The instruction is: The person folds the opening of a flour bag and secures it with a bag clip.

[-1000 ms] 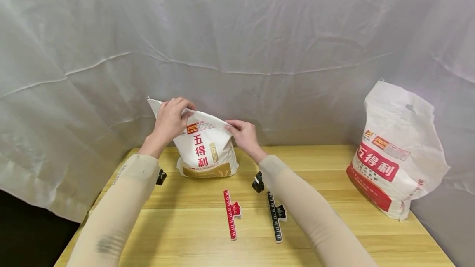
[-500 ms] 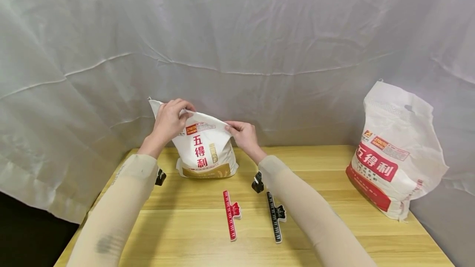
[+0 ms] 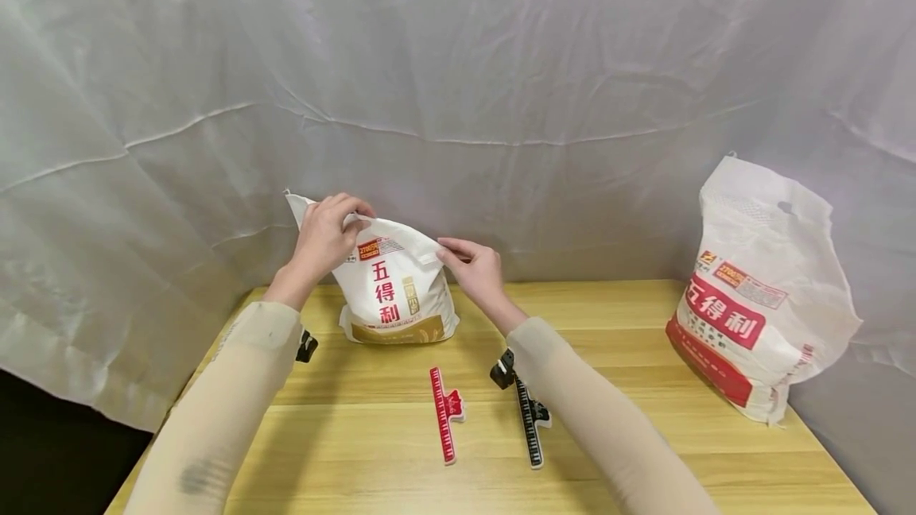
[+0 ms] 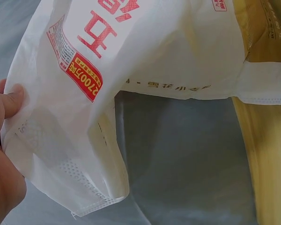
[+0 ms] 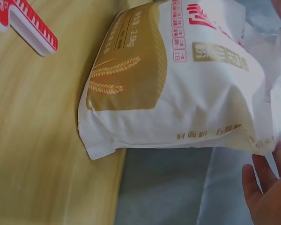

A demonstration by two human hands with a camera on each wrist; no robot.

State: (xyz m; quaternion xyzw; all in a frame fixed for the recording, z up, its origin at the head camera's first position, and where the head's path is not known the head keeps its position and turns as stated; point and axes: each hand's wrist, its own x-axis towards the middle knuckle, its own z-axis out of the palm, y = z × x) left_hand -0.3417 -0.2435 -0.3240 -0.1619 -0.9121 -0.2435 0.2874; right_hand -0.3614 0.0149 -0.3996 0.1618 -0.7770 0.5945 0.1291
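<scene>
This is looking like a makeshift filming booth tbh: grey cloth (image 3: pixel 501 62) is hanging from 9 round to 3 o'clock, boxing in a bare-wood table (image 3: pixel 372 451).

The head camera looks forward and down; both wrist cameras share the gold-banded bag (image 3: pixel 399 286) up close.

Beneath the red clip (image 3: pixel 442 416) spreads a wood-grained table (image 3: pixel 358 451). A black clip (image 3: pixel 528 424), partly hidden, lies near the red clip's right side; well to its right stands a red-labelled white bag (image 3: pixel 758 300). Behind it hangs creased grey fabric (image 3: pixel 501 62).
</scene>
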